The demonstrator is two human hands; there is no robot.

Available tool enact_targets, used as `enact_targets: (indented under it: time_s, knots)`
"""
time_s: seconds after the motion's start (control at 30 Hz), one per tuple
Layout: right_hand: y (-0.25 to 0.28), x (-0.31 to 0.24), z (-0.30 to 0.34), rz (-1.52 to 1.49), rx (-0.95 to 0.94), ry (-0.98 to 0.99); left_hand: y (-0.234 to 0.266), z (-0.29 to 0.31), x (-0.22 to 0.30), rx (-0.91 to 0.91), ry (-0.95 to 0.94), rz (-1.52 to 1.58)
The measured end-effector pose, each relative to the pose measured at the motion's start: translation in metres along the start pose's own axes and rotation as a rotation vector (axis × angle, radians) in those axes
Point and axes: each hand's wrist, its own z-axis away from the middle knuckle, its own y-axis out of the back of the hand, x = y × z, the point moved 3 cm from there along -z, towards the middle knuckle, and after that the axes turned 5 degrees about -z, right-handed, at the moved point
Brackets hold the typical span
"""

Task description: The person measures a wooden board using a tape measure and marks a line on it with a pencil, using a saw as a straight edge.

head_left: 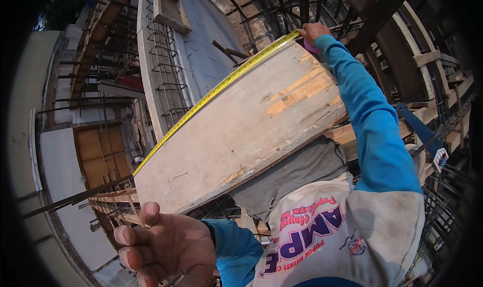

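- Head view, right hand: closed about one end of the yellow measuring tape.
- Tape: extends leftward from this hand along the far edge of the wooden board.
- Left hand: fingers loosely spread, the board lying beyond it.

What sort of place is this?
Most likely a building site: there is a steel rebar cage, and a yellow tape measure stretched along a pale board.
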Motion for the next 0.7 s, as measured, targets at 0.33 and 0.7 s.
enact_targets:
  time_s: [0.33, 0.7]
  knots:
    - [0.075, 0.037, 0.059, 0.071, -0.163, 0.196, 0.047, 0.21, -0.274, -0.38, 0.842, -0.677]
    - [0.093, 0.055, 0.144, -0.148, -0.216, 0.354, 0.09, 0.267, -0.31, -0.662, 0.973, -0.982]
